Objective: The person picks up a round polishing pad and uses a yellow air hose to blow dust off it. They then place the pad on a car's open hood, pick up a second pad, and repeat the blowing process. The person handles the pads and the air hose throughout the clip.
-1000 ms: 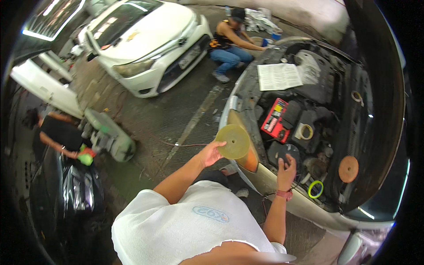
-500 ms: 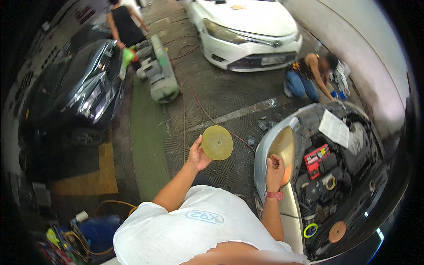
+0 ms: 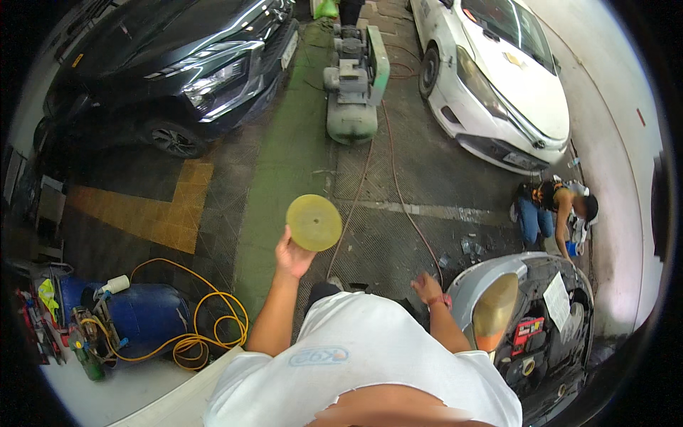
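Observation:
My left hand [image 3: 293, 259] grips the lower edge of a flat, round yellow disc [image 3: 314, 223], thumb at its rim. The disc has a small dark hole in its middle and is held up with its broad face showing. Lower right, my right hand [image 3: 427, 287] is raised beside the silver car front, apart from its yellowed headlight [image 3: 496, 312]. Its fingers are curled in together; whatever may be between them is too small to make out. A red watch [image 3: 441, 301] circles that wrist.
The car's engine bay [image 3: 535, 352] lies exposed at right, with a red-labelled battery and a paper sheet [image 3: 558, 300]. Another person [image 3: 546, 210] crouches beyond it. An air compressor [image 3: 352, 107], hoses, dark car [image 3: 178, 78] and white car [image 3: 509, 107] stand ahead; a blue drum [image 3: 149, 320] lies left.
The view has swung rightward, so the silver car sits farther right. My left hand still holds the disc; my right hand has come away from the headlight.

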{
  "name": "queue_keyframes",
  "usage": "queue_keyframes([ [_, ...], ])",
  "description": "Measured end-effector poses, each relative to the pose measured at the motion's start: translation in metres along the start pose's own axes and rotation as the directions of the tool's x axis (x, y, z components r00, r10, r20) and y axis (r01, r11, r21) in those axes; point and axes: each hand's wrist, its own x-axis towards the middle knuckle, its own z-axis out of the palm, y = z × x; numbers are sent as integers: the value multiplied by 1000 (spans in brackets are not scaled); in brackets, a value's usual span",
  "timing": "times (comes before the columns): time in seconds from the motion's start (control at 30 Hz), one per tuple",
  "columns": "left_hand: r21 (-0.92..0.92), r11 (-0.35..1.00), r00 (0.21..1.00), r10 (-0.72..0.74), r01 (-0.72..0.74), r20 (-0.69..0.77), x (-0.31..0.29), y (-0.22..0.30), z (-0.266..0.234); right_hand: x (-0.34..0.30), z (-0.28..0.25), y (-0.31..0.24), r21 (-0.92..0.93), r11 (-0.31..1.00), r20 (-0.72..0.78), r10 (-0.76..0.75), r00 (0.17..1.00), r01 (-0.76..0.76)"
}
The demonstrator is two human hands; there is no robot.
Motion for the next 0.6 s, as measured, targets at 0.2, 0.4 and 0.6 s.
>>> queue_keyframes([
  [0.2, 19, 945, 945, 328, -327, -7, 15, 102, -32, -23, 72, 75, -74, 928, 565, 342, 751, -366],
  [0.4, 32, 926, 900, 373, -376, -227, 51, 136, -60, 77, 48, 1, -14, 895, 646, 348, 679, -446],
  [0.6, -48, 914, 839, 348, -403, -418, 100, 177, -44, 305, 40, -86, 62, 946, 705, 183, 685, -317],
])
